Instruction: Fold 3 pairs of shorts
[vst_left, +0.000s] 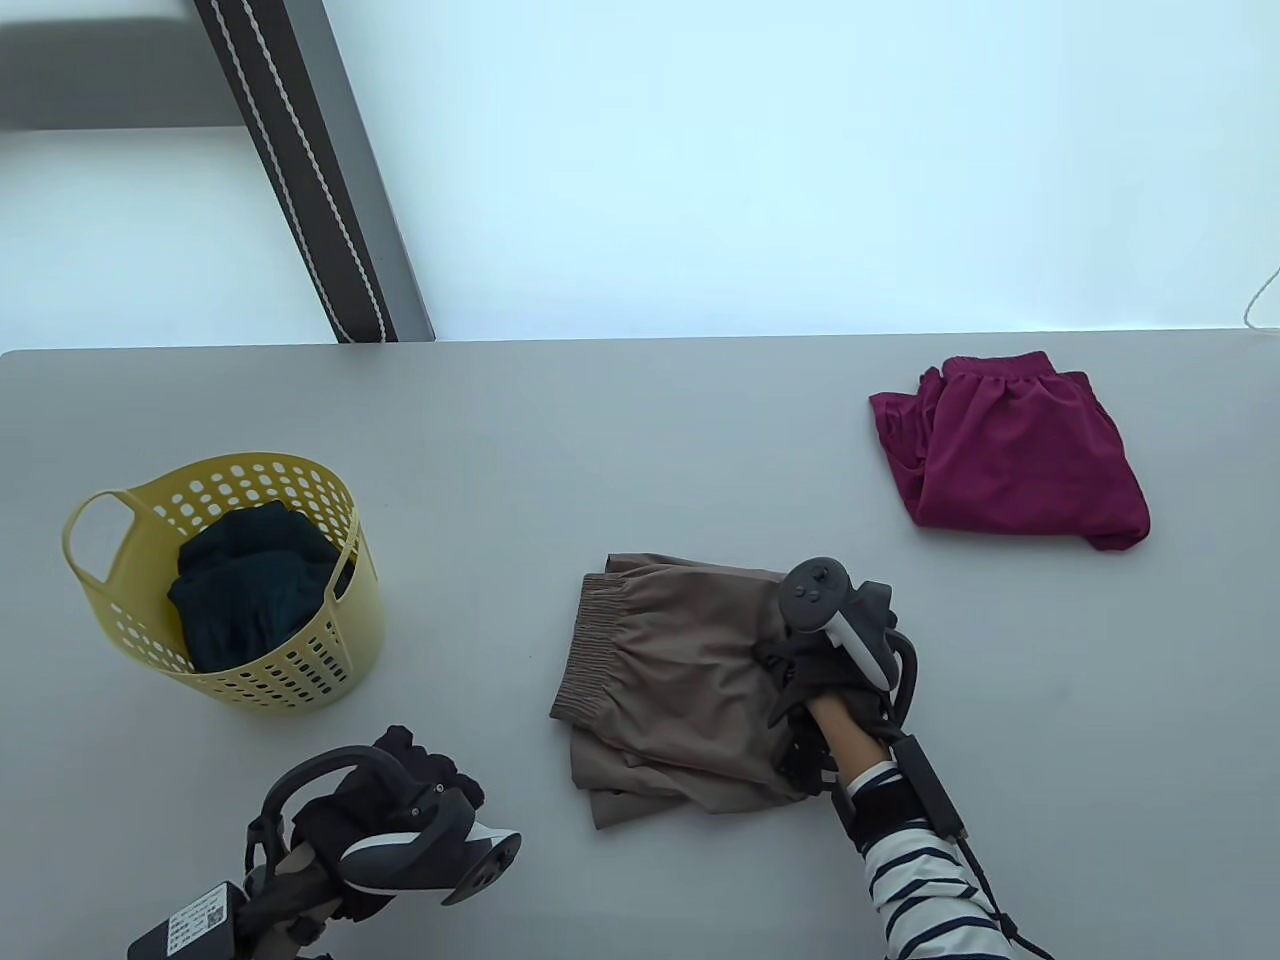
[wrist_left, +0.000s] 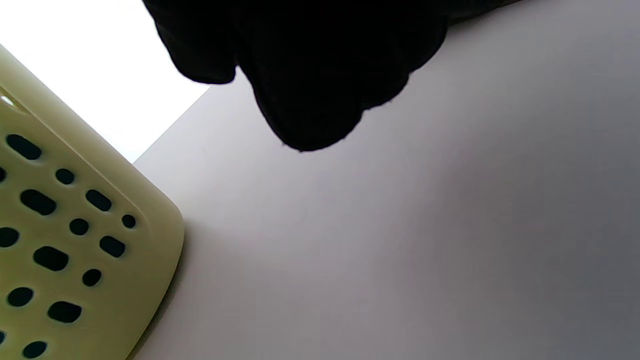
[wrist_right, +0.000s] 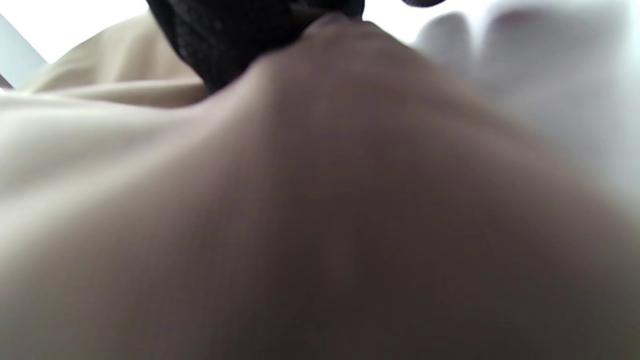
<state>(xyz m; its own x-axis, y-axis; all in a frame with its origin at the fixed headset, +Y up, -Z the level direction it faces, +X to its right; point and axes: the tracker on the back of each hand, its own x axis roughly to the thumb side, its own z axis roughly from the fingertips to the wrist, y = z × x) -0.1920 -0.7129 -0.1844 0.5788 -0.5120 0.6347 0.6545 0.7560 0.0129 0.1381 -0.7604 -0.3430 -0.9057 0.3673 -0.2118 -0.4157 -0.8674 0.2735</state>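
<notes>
Folded taupe shorts (vst_left: 670, 680) lie on the table near the front middle, elastic waistband to the left. My right hand (vst_left: 800, 680) is on their right edge, fingers curled into the cloth. In the right wrist view the taupe shorts (wrist_right: 300, 200) bunch up to the gloved fingers (wrist_right: 225, 40). Maroon shorts (vst_left: 1020, 455) lie folded at the back right. Dark teal shorts (vst_left: 250, 590) sit in the yellow basket (vst_left: 330, 650). My left hand (vst_left: 430, 765) rests at the front left, loosely curled and holding nothing; from above, the left hand (wrist_left: 310, 75) hangs over bare table.
The perforated yellow basket (wrist_left: 75, 240) stands at the left, close to my left hand. The grey table (vst_left: 600, 450) ends at a far edge with a bright backdrop behind it. A dark strap (vst_left: 310, 180) hangs beyond that edge at the upper left.
</notes>
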